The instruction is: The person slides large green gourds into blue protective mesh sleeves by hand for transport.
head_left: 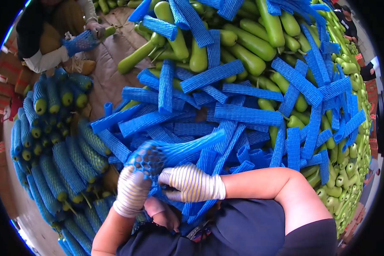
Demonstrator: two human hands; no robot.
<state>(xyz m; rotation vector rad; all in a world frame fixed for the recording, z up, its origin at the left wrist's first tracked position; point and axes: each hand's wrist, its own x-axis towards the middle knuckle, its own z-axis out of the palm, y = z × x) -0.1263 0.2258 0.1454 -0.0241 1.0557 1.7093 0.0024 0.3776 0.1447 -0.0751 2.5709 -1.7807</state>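
My left hand (pixel 134 187), in a striped knit glove, has its fingers up inside one end of a blue foam net sleeve (pixel 179 147). The mesh is stretched wide over these fingers, and the narrow rest of the sleeve trails off to the right, blurred. Beside it, my right hand (pixel 192 183), in a matching glove, is closed with curled fingers at the sleeve's lower edge. Its fingertips are partly hidden. Many loose foam net sleeves (pixel 247 115) lie heaped just beyond both hands. Long green gourds (pixel 251 42) show under and behind that heap.
Gourds in blue nets (pixel 55 170) are stacked at the left. At upper left another person's gloved hand (pixel 96 30) holds a gourd beside a netted blue sleeve. A brown sheet (pixel 104 64) covers the ground there. More gourds (pixel 350 179) pile up along the right, with people farther off.
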